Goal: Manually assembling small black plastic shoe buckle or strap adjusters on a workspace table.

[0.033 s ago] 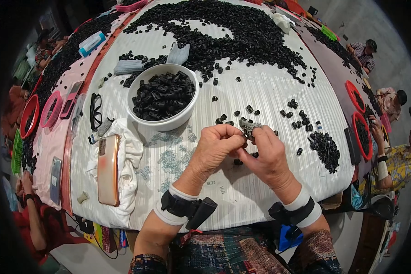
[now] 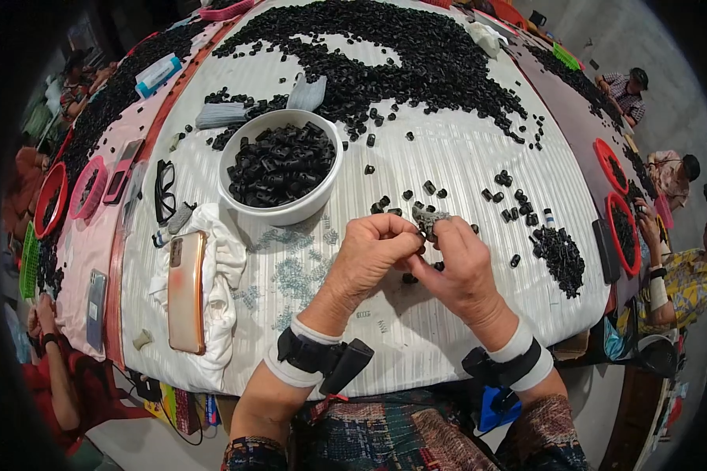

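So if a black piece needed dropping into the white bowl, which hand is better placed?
Probably the left hand: it is nearer the white bowl, while the right hand is farther off, beyond it. What each pinches is hard to make out.

The bare left hand (image 2: 377, 253) and bare right hand (image 2: 462, 259) meet nearly fingertip to fingertip, fingers curled in a pinch. Both bare forearms (image 2: 269, 404) slant inward.

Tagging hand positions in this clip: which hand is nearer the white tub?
Left. The left hand is at the white tub's lower right; the right hand is farther right.
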`<state>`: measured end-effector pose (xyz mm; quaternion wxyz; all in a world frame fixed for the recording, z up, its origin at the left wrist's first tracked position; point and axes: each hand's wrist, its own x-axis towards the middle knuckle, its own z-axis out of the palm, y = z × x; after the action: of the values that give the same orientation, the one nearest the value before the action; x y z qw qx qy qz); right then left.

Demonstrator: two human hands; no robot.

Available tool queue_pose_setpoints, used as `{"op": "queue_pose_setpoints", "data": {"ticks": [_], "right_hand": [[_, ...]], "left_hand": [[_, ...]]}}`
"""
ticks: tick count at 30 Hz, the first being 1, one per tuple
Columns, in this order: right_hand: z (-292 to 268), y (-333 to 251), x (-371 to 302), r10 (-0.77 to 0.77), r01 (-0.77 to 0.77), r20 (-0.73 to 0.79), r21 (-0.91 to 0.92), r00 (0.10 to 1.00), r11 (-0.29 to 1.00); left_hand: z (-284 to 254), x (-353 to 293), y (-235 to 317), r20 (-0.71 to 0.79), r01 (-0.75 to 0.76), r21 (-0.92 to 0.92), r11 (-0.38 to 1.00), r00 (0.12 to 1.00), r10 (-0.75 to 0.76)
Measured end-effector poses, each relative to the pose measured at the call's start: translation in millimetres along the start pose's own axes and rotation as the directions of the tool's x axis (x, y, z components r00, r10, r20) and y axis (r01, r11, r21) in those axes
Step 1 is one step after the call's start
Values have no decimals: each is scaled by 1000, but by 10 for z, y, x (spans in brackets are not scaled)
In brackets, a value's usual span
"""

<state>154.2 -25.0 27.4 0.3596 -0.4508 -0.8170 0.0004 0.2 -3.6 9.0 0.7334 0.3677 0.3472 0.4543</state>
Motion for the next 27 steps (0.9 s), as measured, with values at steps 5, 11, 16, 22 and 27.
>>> {"op": "queue_pose_setpoints", "data": {"ticks": [5, 11, 16, 22, 27], "right_hand": [[-38, -19, 14, -5, 8, 35, -84, 999, 996], [-68, 43, 16, -40, 43, 32, -97, 999, 994], [-71, -21, -31, 50, -38, 94, -130, 994, 991], [-79, 47, -8, -23, 28, 42, -109, 999, 994], [-132, 47, 39, -7, 13, 50, -124, 999, 992]], "left_hand": [[25, -34, 67, 19, 37, 89, 995, 999, -38], [69, -34, 58, -29, 65, 89, 994, 998, -62], [37, -35, 31, 3, 81, 97, 992, 997, -81], [56, -35, 44, 25, 100, 96, 990, 994, -103], [51, -41, 40, -17, 86, 51, 995, 996, -85]]}}
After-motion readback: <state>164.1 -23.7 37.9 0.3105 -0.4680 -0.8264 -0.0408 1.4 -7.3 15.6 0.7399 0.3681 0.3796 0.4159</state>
